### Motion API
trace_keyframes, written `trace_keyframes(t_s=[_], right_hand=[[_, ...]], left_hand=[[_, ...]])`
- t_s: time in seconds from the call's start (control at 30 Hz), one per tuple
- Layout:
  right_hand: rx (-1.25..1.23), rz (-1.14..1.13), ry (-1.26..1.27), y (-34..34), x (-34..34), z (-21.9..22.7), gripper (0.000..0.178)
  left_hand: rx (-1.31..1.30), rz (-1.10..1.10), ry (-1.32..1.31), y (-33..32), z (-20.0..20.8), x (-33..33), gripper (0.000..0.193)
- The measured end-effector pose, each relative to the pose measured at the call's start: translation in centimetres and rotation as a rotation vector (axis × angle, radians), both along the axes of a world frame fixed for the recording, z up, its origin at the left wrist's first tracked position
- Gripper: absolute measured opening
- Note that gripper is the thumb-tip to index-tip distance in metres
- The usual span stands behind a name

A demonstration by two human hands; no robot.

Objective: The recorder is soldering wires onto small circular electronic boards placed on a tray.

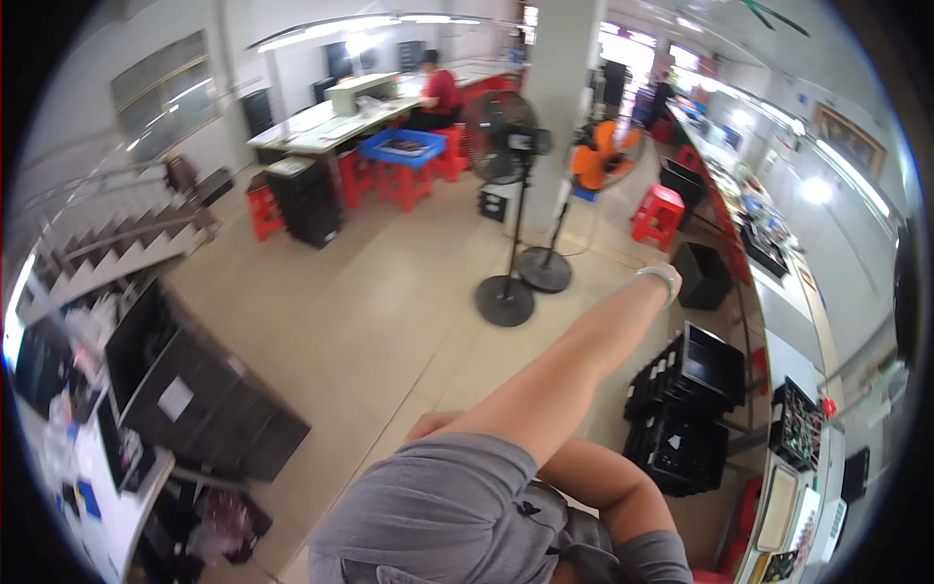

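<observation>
Left hand (660, 269) near black plastic bin (704, 282) on floor by workbench (786, 313), contact unclear; right hand (434, 424) partly hidden behind left arm (559, 380); cannot tell whether either's fingers curl or spread; bin probably stiff, smooth, light if unfilled; best held by rim

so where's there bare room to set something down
Widest bare floor lies between the dark crates at left and the two fan bases. Crowded: along the right-hand bench, with black bins stacked beside it.
</observation>
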State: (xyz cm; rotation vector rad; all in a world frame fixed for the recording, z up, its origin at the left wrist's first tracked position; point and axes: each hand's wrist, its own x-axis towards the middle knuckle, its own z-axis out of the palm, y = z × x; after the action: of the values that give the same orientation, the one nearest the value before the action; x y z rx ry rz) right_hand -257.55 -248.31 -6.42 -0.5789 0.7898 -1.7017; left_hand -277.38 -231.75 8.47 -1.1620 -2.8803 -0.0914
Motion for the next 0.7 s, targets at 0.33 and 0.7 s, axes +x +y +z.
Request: trace_keyframes(t_s=[0.33,0.7], right_hand=[[0.241,-1.038,0.022,43.7,-20.3,-6.4,0.032],[0.557,-0.980,-0.213,60.1,-58.6,-11.1,0.023]], left_hand=[[0.042,-0.884,-0.176,10.1,-14.9,-21.9,0.025],[0.840,-1.191,-1.335,10.0,-5.1,-43.9,0.027]])
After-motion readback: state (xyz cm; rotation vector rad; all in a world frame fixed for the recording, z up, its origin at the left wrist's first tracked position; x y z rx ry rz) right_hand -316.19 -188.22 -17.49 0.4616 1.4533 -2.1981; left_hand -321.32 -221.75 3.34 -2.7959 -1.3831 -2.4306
